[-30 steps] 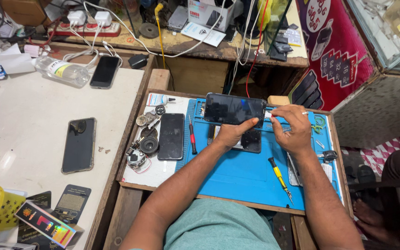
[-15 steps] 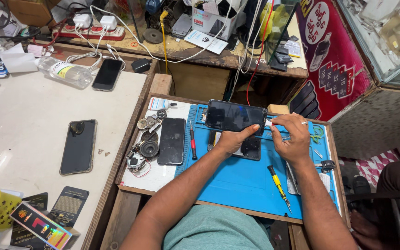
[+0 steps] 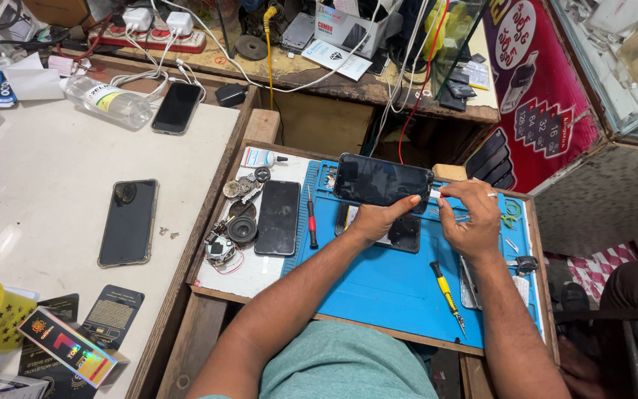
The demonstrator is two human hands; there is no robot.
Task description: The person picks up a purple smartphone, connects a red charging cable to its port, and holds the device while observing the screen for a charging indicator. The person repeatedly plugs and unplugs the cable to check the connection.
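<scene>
While left hand (image 3: 375,219) fingers grip one phone (image 3: 382,181), right hand (image 3: 470,218) pinches white tool (image 3: 446,193), two screwdrivers.

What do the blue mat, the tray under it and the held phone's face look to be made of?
Blue mat: likely silicone or rubber; matte, with moulded compartments along its top edge. Tray: wood, unfinished, grain and worn edges showing. Phone, held by the left hand: its face looks like glass, dark and glossy with faint reflections.
</scene>
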